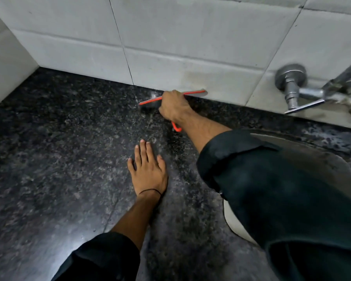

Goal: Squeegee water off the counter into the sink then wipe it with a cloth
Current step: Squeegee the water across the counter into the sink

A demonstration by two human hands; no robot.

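A dark speckled granite counter (59, 149) fills the view, and it looks wet in places. My right hand (173, 107) is shut on a squeegee (150, 101) with an orange blade frame. Its blade rests at the far edge of the counter against the tiled wall, and the orange handle end sticks out below my wrist. My left hand (148, 168) lies flat on the counter with fingers spread and holds nothing. At the right, a steel sink (316, 157) is partly hidden by my right sleeve. No cloth is in view.
White wall tiles (170, 37) back the counter and turn a corner at the left. A steel tap (296, 92) with a lever juts from the wall above the sink at the right.
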